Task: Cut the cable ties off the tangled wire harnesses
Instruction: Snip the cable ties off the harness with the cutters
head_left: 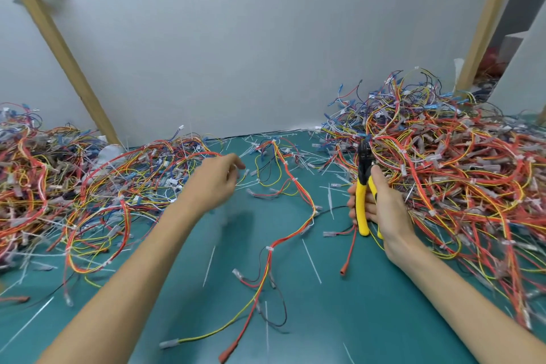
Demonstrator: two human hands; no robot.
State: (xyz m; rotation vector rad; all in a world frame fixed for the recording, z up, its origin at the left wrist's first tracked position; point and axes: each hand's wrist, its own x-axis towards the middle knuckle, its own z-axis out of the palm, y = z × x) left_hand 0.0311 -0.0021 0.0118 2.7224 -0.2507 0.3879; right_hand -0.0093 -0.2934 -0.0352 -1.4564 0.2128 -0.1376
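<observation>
Workstation for removing cable ties from wire harnesses, seen from the worker's head. The right hand grips a pair of yellow-handled cutters, fingers wrapped around both handles and the dark cutting head pointing up and away from the body; held upright like this, the tool is probably parked clear of the wires until a tie is presented. The left hand reaches forward over the green mat, blurred, fingers loosely curled with the fingertips near thin wires at the edge of the left pile; whether they pinch anything cannot be told. One harness lies spread on the mat between the two hands, red, yellow and black leads bound by small white ties along its length, so it appears to be the piece in work. A larger tangle, the right pile, sits just behind the cutters, within easy reach of either hand. Loose white tie offcuts lie scattered across the mat, consistent with ties being left where they fall.
</observation>
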